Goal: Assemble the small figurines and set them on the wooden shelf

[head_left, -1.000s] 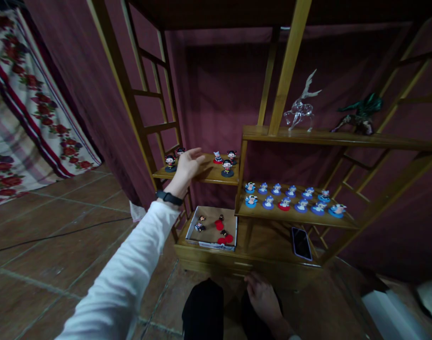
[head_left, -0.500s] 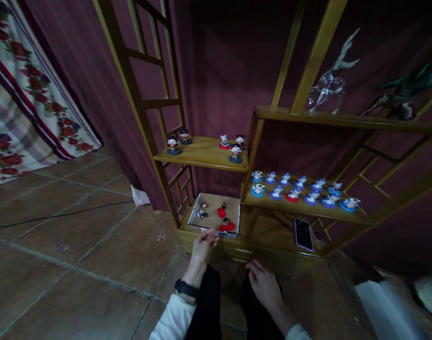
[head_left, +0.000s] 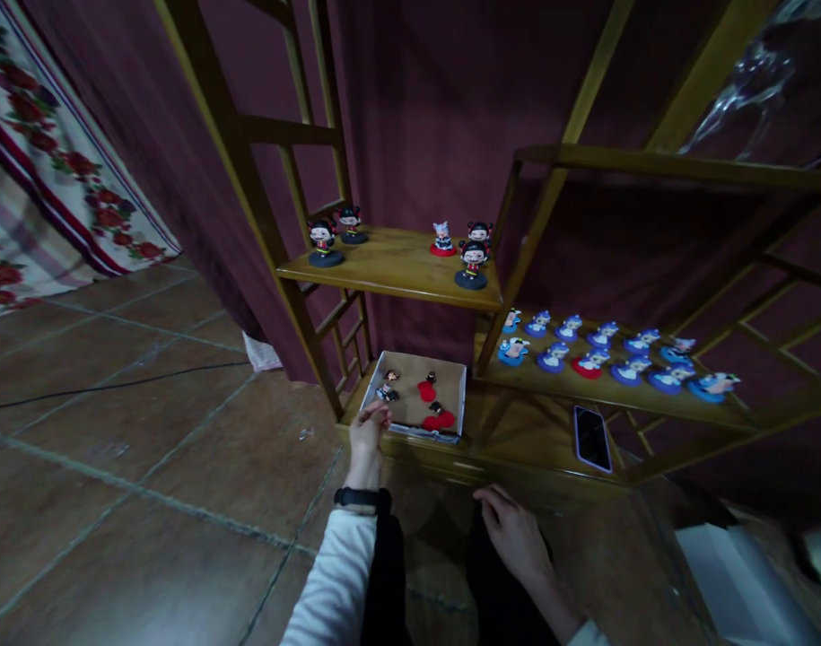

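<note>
**Left hand** [head_left: 368, 431]: at the near-left corner of the box [head_left: 461, 399]. Fingers are drawn together over the rim. It cannot be told whether they pinch anything.

**Right hand** [head_left: 514, 538]: nearer than the box and to its right, well apart from it. It lies on a dark trouser leg [head_left: 491, 597], fingers loosely apart, holding nothing.

**Box:**
- One small figure [head_left: 387, 392] lies inside at the left, just beyond the left fingertips.
- Red bases [head_left: 426, 391] lie at the centre and the near-right of the box floor.

**Surroundings:**
- A phone [head_left: 591, 437] lies flat to the right of the box, on the same board.
- Directly above the box is a shelf [head_left: 389, 269] with dolls [head_left: 322, 242] standing upright.
- Above and to the right of the box are rows of blue figures [head_left: 618, 359].
</note>
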{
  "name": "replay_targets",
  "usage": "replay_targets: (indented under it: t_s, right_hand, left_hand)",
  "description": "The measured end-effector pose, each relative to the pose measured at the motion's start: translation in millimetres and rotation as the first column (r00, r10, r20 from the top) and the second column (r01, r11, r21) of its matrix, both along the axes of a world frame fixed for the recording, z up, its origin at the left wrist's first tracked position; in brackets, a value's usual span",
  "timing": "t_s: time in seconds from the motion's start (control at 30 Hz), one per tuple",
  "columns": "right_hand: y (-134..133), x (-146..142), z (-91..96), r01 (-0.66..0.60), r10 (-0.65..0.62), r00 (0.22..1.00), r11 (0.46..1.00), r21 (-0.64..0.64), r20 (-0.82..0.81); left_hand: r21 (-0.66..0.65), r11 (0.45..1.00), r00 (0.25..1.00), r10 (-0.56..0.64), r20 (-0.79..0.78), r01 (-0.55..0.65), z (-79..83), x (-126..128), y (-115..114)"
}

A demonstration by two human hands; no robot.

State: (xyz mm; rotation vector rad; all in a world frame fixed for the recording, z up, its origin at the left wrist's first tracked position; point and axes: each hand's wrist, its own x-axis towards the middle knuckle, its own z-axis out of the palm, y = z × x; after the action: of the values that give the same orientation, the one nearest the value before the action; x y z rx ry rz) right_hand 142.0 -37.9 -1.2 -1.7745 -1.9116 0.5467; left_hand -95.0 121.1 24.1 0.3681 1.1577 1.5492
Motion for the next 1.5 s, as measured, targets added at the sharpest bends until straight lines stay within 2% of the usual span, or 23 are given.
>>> replay_targets:
  t_s: [0.1,0.2,0.37,0.5,0.67,0.8,1.0,1.33,1.43,1.5]
  right_hand:
    - [24.8,-7.5,1.7,-0.026,0.028,0.996,0.999,0.023,-0.087]
    - [57.3,-20.5,3.2,-0.045,0.055,0.985,0.997,0.059,-0.165]
    - [118.6,-46.1,-2.1,-0.052,0.074,0.972,0.993,0.102,-0.223]
    - [163.1,-59.6,-13.1,-0.042,0.048,0.988,0.998,0.046,-0.145]
    - [199.5,-61.8,-22.3,-0.036,0.054,0.989,0.991,-0.128,0.141]
    - [211.4,-59.0,-28.9,0.018,0.054,0.948,0.975,-0.221,0.315]
    - [216.5,-63.2,-36.3,0.145,-0.028,0.922,0.950,-0.277,0.386]
    - [221.2,-57.5,-40.7,0.088,-0.007,0.962,0.955,-0.283,0.275]
    - [225.1,-53.0,-42.1,0.098,-0.037,0.974,0.959,-0.266,0.224]
    - [229.7,-50.1,-41.7,0.111,-0.080,0.985,0.972,-0.206,0.153]
  left_hand:
    - [0.015,0.992,0.992,0.126,0.008,-0.126,-3.8,-2.4,23.9]
    - [0.073,0.956,0.958,0.286,0.000,-0.285,-8.8,-5.8,46.5]
    - [0.096,0.915,0.919,0.395,-0.007,-0.392,-20.1,-13.7,67.6]
    - [0.020,0.940,0.938,0.340,0.063,-0.341,-21.6,-16.6,73.5]
    - [-0.020,0.974,0.959,0.227,0.168,-0.227,-9.2,-16.5,80.6]
    - [-0.001,0.981,0.968,0.189,0.162,-0.192,0.8,-14.7,83.0]
    - [-0.017,0.994,0.975,0.108,0.193,-0.107,7.5,-5.6,82.4]
    - [-0.042,0.998,0.980,0.054,0.192,-0.047,3.3,0.1,86.0]
    - [-0.060,0.998,0.979,0.005,0.203,0.008,-1.1,3.8,88.4]
    - [-0.080,0.994,0.977,-0.055,0.207,0.072,-3.9,7.2,88.2]
